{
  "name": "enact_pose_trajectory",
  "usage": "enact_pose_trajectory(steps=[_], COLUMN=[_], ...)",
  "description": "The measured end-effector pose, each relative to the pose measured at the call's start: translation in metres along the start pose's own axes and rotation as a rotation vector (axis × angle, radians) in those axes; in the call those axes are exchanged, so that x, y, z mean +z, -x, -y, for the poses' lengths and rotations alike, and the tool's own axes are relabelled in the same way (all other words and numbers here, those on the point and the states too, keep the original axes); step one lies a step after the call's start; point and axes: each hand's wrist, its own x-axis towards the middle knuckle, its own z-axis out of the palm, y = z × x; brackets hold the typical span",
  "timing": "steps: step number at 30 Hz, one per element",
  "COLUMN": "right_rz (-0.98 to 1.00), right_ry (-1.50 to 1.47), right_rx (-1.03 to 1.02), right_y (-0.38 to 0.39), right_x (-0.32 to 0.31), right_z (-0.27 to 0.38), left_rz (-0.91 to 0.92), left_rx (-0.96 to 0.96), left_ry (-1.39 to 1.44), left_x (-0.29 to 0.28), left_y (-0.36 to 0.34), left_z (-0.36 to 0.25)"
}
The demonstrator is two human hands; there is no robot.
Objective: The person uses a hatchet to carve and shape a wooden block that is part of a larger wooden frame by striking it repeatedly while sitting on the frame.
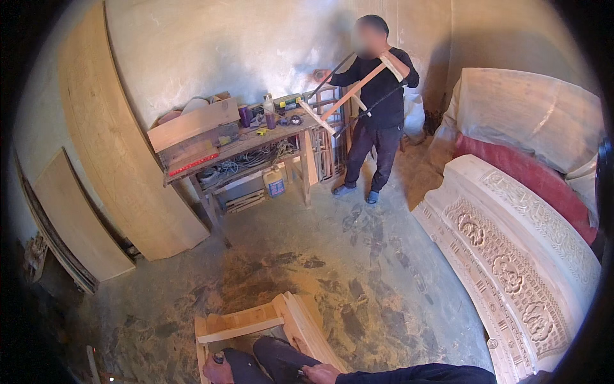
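At the bottom of the head view, my left hand (216, 368) is closed on a small dark object whose kind I cannot make out, beside the left side of a pale wooden frame (240, 328). My right hand (318, 374) is closed around a dark, thin tool, too small to name, in front of my right thigh at the frame's right side. My dark-trousered legs (272, 352) are over the frame's opening, and part of the frame is hidden below the picture's edge.
A co-worker (377, 96) stands holding a wooden bow saw (352, 93). Behind is a cluttered workbench (211, 168) with cables beneath. Tall boards (109, 128) lean at the left wall. A carved wooden panel (505, 275) lies at the right, before a plastic-covered piece (518, 109).
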Motion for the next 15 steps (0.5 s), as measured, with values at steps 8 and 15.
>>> enact_pose_trajectory(steps=[8,15], right_rz=[-0.019,0.107], right_ry=[0.163,-0.019], right_rx=[-0.148,0.043], right_y=[0.000,0.007], right_x=[0.005,-0.018], right_z=[-0.009,0.022], left_rz=[-0.114,-0.034], left_rx=[-0.010,0.017], left_ry=[0.165,0.002], left_x=[0.032,0.007], left_y=[0.019,0.024], left_z=[0.001,-0.007])
